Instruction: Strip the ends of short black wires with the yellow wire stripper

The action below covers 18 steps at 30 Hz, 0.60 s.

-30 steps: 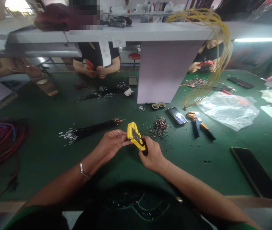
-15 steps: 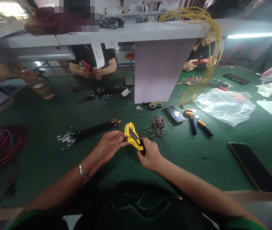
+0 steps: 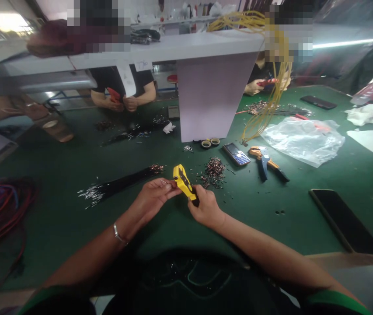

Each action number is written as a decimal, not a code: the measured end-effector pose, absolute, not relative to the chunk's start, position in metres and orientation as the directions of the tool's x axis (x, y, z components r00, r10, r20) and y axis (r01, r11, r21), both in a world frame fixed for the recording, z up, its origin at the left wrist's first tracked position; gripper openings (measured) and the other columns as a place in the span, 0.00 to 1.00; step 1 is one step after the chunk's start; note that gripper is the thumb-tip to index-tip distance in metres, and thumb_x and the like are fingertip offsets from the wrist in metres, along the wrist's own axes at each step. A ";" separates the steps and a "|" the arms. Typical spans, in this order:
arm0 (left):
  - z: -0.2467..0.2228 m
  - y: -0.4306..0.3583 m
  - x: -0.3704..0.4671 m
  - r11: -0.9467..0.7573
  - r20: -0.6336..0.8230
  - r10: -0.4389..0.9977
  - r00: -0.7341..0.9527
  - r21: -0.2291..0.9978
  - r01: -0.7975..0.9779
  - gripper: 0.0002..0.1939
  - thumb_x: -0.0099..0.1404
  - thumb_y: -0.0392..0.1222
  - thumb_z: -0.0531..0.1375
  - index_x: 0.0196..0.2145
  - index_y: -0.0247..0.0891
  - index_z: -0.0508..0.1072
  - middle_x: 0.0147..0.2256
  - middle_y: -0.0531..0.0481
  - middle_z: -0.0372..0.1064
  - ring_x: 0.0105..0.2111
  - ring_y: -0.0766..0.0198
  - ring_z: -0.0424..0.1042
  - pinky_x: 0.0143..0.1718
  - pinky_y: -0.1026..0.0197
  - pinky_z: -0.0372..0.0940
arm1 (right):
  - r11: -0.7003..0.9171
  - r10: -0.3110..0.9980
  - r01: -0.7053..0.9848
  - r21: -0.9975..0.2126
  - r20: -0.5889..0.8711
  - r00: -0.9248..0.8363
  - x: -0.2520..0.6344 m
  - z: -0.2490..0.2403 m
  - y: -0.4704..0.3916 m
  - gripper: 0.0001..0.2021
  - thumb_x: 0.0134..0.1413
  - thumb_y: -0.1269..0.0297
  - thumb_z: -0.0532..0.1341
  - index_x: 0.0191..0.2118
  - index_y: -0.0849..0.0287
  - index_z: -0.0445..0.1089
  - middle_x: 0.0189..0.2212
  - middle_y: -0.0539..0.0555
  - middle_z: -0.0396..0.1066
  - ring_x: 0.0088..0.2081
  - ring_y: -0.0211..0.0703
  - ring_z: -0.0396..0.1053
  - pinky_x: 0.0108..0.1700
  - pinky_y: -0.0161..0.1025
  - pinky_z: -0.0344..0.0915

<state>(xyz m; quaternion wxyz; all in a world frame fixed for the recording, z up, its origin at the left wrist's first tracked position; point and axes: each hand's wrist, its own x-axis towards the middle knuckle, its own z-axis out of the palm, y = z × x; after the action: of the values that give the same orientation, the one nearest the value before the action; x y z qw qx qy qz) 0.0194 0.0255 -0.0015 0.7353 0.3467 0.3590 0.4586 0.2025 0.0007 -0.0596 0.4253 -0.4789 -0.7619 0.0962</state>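
Observation:
My right hand (image 3: 206, 205) is wrapped round the dark handle of a yellow tool (image 3: 183, 180), whose head points up and to the left. My left hand (image 3: 155, 193) has its fingers pinched together just left of the tool's head; what they hold is too small to make out. A bundle of black wires (image 3: 120, 181) with silvery ends at left and coppery ends at right lies beyond my left hand. Right of the tool is a pile of small dark and coppery pieces (image 3: 214, 171).
Blue-orange pliers (image 3: 265, 162), a keypad phone (image 3: 236, 154), a black smartphone (image 3: 346, 221) and a plastic bag (image 3: 304, 140) lie to the right. Red and blue cables (image 3: 1, 210) are coiled at left. A white divider (image 3: 210, 96) stands ahead, with other people's hands beyond it.
The view has shifted slightly, so the surroundings sit a little further left. The yellow tool is tilted a bit differently, and my left fingers have come slightly closer to its head.

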 end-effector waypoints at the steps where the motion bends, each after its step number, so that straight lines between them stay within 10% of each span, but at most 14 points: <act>1: -0.002 0.026 0.020 0.337 -0.208 0.923 0.324 0.842 -0.421 0.04 0.53 0.34 0.68 0.26 0.34 0.76 0.32 0.48 0.77 0.39 0.60 0.75 0.53 0.48 0.64 | 0.512 0.818 0.644 -0.568 0.550 -0.166 0.202 -0.061 0.001 0.11 0.47 0.69 0.54 0.40 0.59 0.61 0.25 0.53 0.71 0.24 0.44 0.69 0.29 0.38 0.65; 11: 0.006 0.031 0.020 0.321 -0.224 0.930 0.293 0.881 -0.347 0.05 0.54 0.34 0.68 0.28 0.30 0.76 0.38 0.39 0.77 0.41 0.54 0.76 0.52 0.48 0.65 | 0.192 0.972 0.341 -0.920 0.226 0.064 0.211 -0.054 0.013 0.07 0.46 0.66 0.57 0.35 0.60 0.65 0.23 0.49 0.67 0.23 0.40 0.66 0.27 0.37 0.65; 18: 0.017 0.045 -0.002 0.266 -0.195 0.954 0.228 0.901 -0.343 0.05 0.55 0.36 0.67 0.30 0.30 0.77 0.34 0.43 0.76 0.34 0.60 0.76 0.42 0.56 0.69 | -0.067 0.959 -0.187 -0.980 -0.012 -0.284 0.222 -0.032 0.015 0.16 0.40 0.67 0.63 0.39 0.62 0.65 0.29 0.51 0.68 0.27 0.41 0.69 0.33 0.42 0.67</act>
<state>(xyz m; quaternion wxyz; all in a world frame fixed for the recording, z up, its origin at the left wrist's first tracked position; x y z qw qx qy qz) -0.0016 0.0449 0.0173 0.6859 0.3789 0.4032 0.4726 0.2218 0.0150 -0.0321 0.4601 -0.3822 -0.5045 0.6226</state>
